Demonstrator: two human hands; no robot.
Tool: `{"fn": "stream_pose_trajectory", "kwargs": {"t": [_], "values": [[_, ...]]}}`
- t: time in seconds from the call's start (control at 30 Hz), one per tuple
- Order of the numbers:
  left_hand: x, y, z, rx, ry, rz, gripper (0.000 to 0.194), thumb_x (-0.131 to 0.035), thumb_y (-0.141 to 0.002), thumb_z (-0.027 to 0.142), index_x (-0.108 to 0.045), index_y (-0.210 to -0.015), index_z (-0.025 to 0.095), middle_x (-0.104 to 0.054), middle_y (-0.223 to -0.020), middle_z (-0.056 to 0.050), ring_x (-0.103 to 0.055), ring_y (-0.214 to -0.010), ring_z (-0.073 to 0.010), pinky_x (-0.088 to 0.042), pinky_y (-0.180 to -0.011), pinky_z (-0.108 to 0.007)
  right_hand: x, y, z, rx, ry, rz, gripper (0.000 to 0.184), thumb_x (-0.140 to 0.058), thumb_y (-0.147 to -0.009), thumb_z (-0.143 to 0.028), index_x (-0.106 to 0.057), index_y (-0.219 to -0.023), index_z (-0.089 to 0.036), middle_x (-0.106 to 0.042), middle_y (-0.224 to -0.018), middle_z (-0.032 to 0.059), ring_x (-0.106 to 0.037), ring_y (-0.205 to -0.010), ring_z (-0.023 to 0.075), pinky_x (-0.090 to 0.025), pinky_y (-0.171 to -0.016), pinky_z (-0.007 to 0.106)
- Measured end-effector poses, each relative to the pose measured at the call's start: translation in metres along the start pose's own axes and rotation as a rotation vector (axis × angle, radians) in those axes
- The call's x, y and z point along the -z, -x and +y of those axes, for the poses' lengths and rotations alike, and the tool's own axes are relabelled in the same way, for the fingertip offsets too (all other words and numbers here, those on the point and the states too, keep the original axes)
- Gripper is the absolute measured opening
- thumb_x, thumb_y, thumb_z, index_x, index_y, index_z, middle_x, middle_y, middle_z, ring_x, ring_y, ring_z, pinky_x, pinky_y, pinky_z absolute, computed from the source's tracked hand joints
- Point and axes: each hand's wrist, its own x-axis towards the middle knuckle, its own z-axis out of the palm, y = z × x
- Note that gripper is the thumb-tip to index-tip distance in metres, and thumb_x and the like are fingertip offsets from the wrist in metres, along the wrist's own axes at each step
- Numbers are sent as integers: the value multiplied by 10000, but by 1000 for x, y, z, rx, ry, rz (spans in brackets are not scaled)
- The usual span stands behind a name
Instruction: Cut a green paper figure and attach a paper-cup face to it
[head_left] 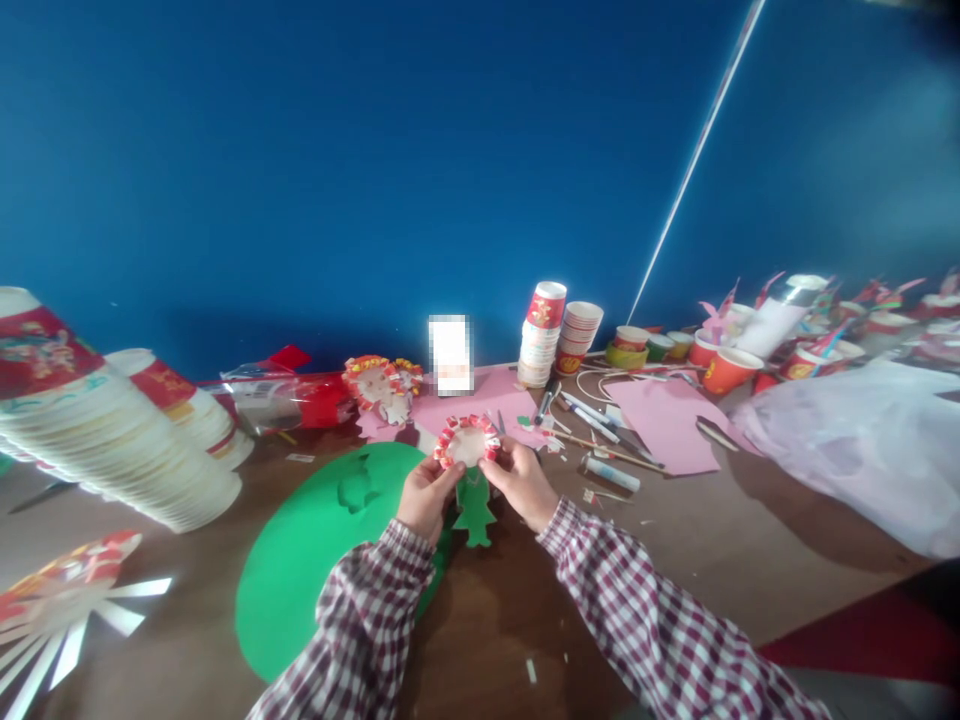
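Observation:
A round paper flower (466, 447), with a pale centre and curled red-and-white edge pieces, is held up above the table between both hands. My left hand (427, 497) pinches its left rim, and my right hand (523, 482) grips the right rim with the thumb at the front. Just below the flower hangs or lies a green cut-out shape (474, 515); whether it is attached to the flower I cannot tell. Under my left forearm lies a large green paper sheet (300, 570) with a small shape cut out of it.
Tall paper-cup stacks (150, 450) lean at the left, beside a cut cup (67, 610) with splayed strips. More curled paper flowers (382, 388), pink paper (660, 420), pens (592, 415), a glue stick (611, 473) and a white plastic bag (862, 440) lie around.

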Motion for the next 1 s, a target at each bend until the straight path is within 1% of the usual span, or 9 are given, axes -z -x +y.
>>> {"fn": "stream_pose_trajectory", "kwargs": {"t": [0.13,0.3,0.47,0.67,0.8,1.0], "values": [[2,-1,-2,-15,2,-4,417,-841,-480,248,-655,-828,112,-702,-713,-46,-651,-647,-145,-506,-636,-231,0,0,0,1,36,17,88,-590,-712,-224,-516,-716,-175,-524,-623,-28,-499,-561,111,-421,-530,213],[2,-2,-3,-19,-1,-13,391,-833,-500,247,-652,-821,114,-699,-707,-39,-640,-623,-130,-499,-622,-224,0,1,0,16,49,11,85,-582,-718,-216,-507,-724,-175,-528,-642,-20,-509,-575,117,-427,-545,219],[1,-1,-2,-27,-6,-13,408,-833,-499,253,-650,-833,109,-700,-729,-49,-647,-665,-144,-501,-662,-242,0,0,3,28,46,5,69,-567,-734,-212,-516,-752,-169,-542,-663,-15,-517,-594,120,-439,-571,226],[0,0,-2,-44,-17,19,391,-839,-482,252,-644,-791,115,-696,-709,-38,-634,-628,-134,-491,-613,-224,-1,1,3,33,66,9,61,-568,-735,-209,-537,-763,-164,-557,-664,-11,-521,-592,123,-443,-557,223],[0,0,-2,-36,-22,30,387,-843,-475,254,-639,-776,123,-692,-689,-25,-612,-573,-111,-477,-565,-208,-1,1,3,39,82,10,59,-565,-737,-209,-538,-767,-166,-560,-666,-8,-522,-597,126,-444,-555,223],[-1,1,-1,-30,-33,40,403,-848,-458,259,-642,-775,120,-687,-675,-22,-600,-552,-107,-471,-549,-208,-1,1,3,36,86,8,64,-566,-739,-216,-533,-767,-169,-570,-679,-3,-537,-616,131,-458,-579,229]]}}
